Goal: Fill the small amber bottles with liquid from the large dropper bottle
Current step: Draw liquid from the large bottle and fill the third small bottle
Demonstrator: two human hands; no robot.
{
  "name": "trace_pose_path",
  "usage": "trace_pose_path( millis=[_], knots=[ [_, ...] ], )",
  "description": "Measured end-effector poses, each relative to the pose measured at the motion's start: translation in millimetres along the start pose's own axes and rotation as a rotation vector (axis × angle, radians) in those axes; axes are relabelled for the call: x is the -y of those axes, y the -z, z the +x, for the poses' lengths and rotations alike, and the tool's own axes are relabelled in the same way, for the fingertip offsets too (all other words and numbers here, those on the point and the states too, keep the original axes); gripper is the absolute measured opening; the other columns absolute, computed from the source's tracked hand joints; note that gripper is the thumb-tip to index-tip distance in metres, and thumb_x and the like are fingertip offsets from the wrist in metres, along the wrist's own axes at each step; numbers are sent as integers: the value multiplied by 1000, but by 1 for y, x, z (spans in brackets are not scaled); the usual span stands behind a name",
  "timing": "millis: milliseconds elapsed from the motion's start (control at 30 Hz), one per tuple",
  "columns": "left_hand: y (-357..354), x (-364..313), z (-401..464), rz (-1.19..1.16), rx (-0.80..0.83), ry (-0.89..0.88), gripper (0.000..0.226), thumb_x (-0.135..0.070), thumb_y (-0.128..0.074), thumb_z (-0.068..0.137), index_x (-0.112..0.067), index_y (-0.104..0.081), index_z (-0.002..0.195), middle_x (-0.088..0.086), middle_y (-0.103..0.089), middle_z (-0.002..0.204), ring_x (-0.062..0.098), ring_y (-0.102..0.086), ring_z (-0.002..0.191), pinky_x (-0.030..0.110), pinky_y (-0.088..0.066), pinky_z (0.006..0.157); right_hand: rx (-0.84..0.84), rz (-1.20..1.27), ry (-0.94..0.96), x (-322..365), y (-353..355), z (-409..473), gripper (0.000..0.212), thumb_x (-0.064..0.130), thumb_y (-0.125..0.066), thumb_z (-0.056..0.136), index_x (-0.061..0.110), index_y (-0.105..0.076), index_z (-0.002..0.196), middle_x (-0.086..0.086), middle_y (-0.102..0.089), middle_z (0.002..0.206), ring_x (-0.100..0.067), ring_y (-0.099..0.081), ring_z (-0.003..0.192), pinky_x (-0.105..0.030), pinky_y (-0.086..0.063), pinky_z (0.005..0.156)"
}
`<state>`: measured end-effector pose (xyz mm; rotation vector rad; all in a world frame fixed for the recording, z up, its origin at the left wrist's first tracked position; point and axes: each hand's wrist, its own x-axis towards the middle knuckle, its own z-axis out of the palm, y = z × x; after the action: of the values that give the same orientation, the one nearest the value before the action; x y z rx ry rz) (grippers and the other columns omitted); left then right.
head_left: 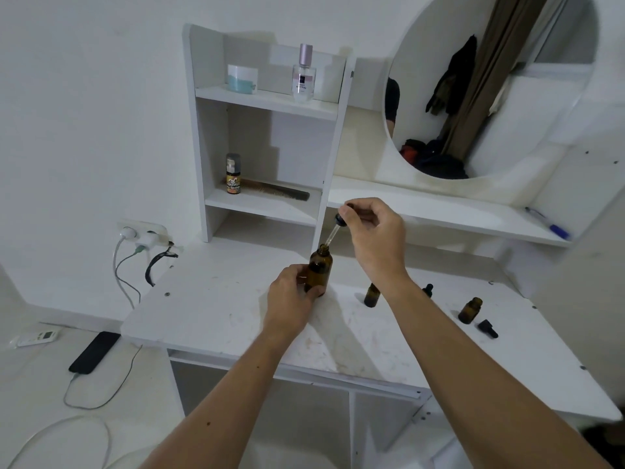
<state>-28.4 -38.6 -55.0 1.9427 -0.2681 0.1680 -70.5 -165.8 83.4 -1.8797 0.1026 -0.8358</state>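
Observation:
The large amber bottle [319,270] stands upright on the white desk [216,309], and my left hand [292,299] grips its lower body. Above it, my right hand [372,228] pinches the black bulb of the dropper [333,231], whose glass tube slants down with its tip at the bottle's mouth. One small amber bottle [372,296] stands open just right of the large one, partly behind my right forearm. Another small amber bottle [470,310] stands open further right. Two black dropper caps lie near them, one [428,290] behind and one [487,328] in front.
A white shelf unit [263,106] rises behind the desk, holding a jar, a perfume bottle [303,74], a small spray bottle and a comb. A round mirror [490,86] hangs at the right, with a pen [548,223] on its ledge. A phone, cables and a wall socket are at the left.

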Motion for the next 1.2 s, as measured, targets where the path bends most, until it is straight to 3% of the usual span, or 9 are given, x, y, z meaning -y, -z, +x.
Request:
trace_pose_path(
  millis=[67, 167, 367, 467, 633, 833, 967, 1100, 1200],
  knots=[
    [0, 0, 0, 3, 5, 5, 50, -24, -84, 84, -14, -64, 129, -1, -70, 120, 14, -65, 106, 23, -50, 93, -31, 24, 9, 6, 6, 3, 7, 18, -77, 97, 15, -77, 104, 5, -78, 97, -4, -75, 92, -19, -60, 89],
    [1, 0, -1, 27, 17, -4, 51, -27, -82, 86, -15, -63, 131, -1, -69, 123, 16, -65, 108, 28, -52, 95, -95, 75, -1, 12, 18, 4, 9, 20, -76, 98, 16, -77, 105, 2, -79, 100, -11, -76, 97, -25, -61, 94],
    [2, -1, -11, 72, -2, -16, 59, -29, -84, 84, -16, -57, 134, 1, -65, 127, 18, -62, 112, 41, -53, 101, -140, 91, 7, 13, 42, -7, 6, 14, -75, 98, 13, -76, 104, 4, -78, 96, -4, -75, 89, -19, -59, 88],
    [3, -3, -20, 53, -37, 7, 65, -30, -85, 83, -15, -53, 137, 0, -63, 127, 17, -61, 113, 37, -52, 101, -151, 112, -10, 7, 58, -15, 5, 12, -75, 98, 13, -75, 102, 3, -77, 94, -3, -75, 87, -15, -56, 84],
    [-4, -11, -48, -52, -92, 21, 50, -29, -85, 84, -19, -58, 125, -5, -65, 119, 13, -63, 109, 32, -53, 99, -180, 96, -17, -7, 87, -33, 10, 10, -73, 99, 5, -75, 107, 3, -77, 95, 1, -75, 85, -13, -56, 83],
    [-51, -40, -86, -97, 101, -68, 47, -31, -84, 84, -19, -61, 123, -10, -66, 112, 5, -64, 103, 28, -56, 94, -230, 79, -70, -22, 131, -49, 10, 11, -74, 99, 5, -76, 107, 2, -79, 95, -5, -77, 90, -16, -57, 87],
    [-91, -58, -99, -81, 205, -135, 45, -30, -83, 85, -19, -61, 123, -9, -66, 115, 6, -62, 104, 28, -56, 96, -294, 53, -102, -32, 172, -60, 10, 12, -74, 99, 8, -74, 108, 8, -77, 93, 6, -75, 84, -9, -55, 80],
    [-130, -76, -106, -65, 294, -208, 47, -29, -82, 86, -16, -61, 126, -4, -65, 121, 7, -62, 107, 29, -54, 100, -339, 2, -135, -47, 215, -65, 6, 17, -76, 98, 17, -75, 104, 11, -80, 86, -3, -77, 87, -15, -58, 67],
    [-156, -89, -105, -67, 355, -220, 54, -27, -82, 87, -13, -59, 133, 0, -64, 128, 10, -61, 113, 30, -52, 103, -381, -20, -124, -57, 238, -64, 7, 15, -76, 98, 22, -74, 97, 16, -78, 80, 1, -76, 83, -14, -56, 77]
  ],
)
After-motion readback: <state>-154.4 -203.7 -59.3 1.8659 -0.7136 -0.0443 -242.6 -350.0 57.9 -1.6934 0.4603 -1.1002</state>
